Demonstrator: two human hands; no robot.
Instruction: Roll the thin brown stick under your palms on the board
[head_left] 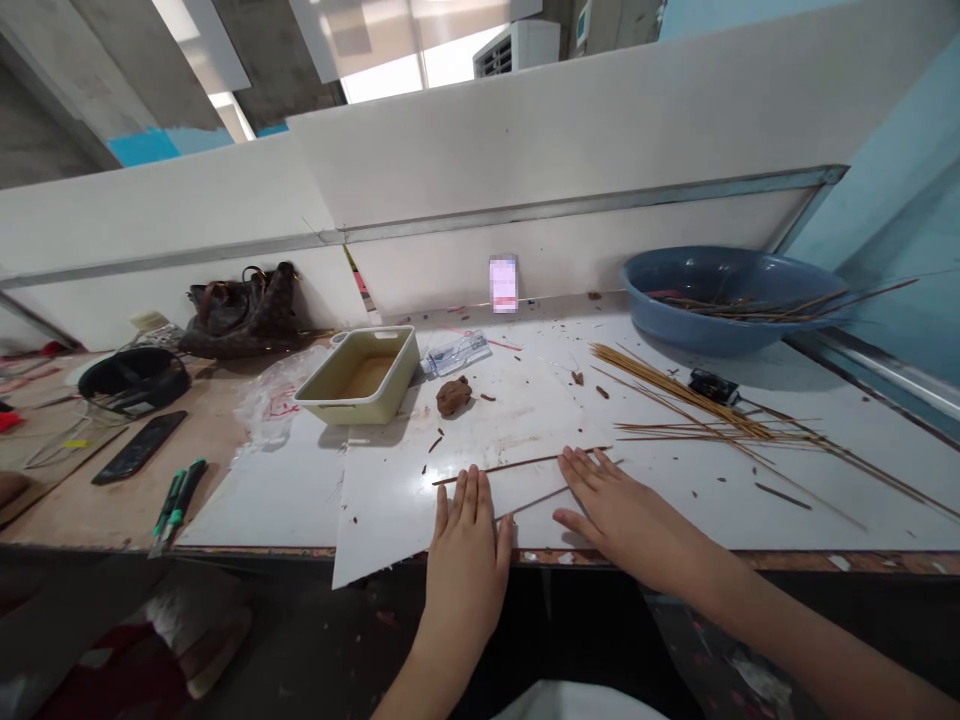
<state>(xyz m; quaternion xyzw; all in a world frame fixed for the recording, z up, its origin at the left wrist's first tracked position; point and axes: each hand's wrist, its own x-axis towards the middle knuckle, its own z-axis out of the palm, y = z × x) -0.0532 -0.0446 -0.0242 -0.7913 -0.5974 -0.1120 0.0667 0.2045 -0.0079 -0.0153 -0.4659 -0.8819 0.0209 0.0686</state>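
Note:
A thin dark-brown stick-like strand (525,463) lies crosswise on the white board (405,510); I cannot tell whether it is rolled paste or a plain stick. My left hand (466,535) rests flat with its fingertips on the strand's left part. On its right part lie the fingertips of my right hand (619,505), palm down, thumb apart. Between the hands runs a second thin, greyish line (532,501), perhaps the shadow. Beyond them sits a lump of brown clay-like paste (453,398), with small brown crumbs scattered around it.
A pale green tub (352,411) stands behind left. To the right lie thin bamboo-like sticks (660,383) and a small black device (712,386), with a blue basin (697,335) behind. A utility knife (183,495), phone (140,447) and handbag (251,318) are at left.

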